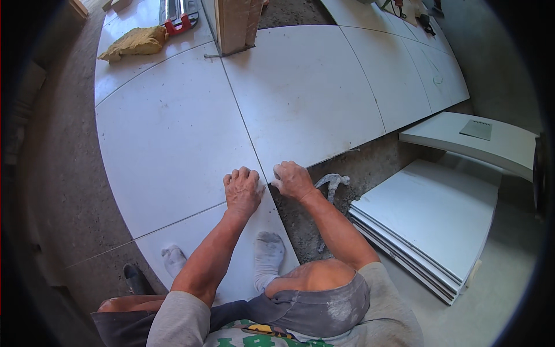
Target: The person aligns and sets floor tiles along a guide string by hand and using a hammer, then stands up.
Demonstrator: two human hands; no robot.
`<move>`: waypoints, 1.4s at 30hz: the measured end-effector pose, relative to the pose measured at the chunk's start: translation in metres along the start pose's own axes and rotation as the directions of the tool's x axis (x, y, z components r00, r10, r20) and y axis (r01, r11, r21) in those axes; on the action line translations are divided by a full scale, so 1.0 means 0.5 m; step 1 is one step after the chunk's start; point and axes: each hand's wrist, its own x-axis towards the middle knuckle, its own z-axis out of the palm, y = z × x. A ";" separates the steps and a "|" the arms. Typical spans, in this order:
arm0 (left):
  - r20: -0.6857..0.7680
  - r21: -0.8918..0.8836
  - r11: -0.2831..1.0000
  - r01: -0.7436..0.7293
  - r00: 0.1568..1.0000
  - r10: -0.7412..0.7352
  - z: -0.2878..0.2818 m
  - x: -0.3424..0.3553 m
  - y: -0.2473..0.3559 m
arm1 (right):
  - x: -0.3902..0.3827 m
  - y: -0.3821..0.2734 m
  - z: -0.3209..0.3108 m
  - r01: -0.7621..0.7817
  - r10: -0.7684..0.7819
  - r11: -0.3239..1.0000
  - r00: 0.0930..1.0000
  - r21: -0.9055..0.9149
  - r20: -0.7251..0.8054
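My left hand point(243, 189) rests on the white floor tiles with its fingers curled, beside the joint where several tiles meet. Just right of it, my right hand point(292, 180) is closed at the corner of a large white tile point(306, 87), its thumb and fingers bent together. Whether either hand holds something small is hidden by the fingers. A dark gap shows between the two hands at the tile corner. Close to my right wrist, a claw hammer point(333, 180) lies on the rough grey bed, its handle partly behind my forearm.
Stacked white tiles point(433, 202) lie at the right, near a white slab carrying a spiral notebook point(477, 129). A wooden post point(237, 26) rises at the far side. Yellow sponge point(136, 43) and a red-ended tool point(179, 20) sit far left. My socked feet stand on the near tile point(225, 254).
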 end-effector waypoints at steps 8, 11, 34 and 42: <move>0.031 0.019 1.000 0.017 0.999 -0.018 -0.006 0.012 -0.005 | 0.003 -0.005 0.002 -0.006 0.006 1.000 1.000 -0.008 0.022; 0.016 -0.001 1.000 0.021 1.000 -0.021 0.001 0.020 0.004 | -0.003 0.000 -0.006 -0.005 0.005 1.000 1.000 -0.007 0.014; 0.033 -0.005 0.999 0.037 0.999 -0.036 -0.007 0.022 -0.002 | -0.076 -0.060 0.074 -0.536 0.599 0.452 0.775 0.713 0.202; 0.075 0.000 0.998 0.065 0.995 -0.065 -0.019 0.027 0.002 | -0.076 -0.033 0.080 -0.562 0.610 0.190 0.710 0.805 0.352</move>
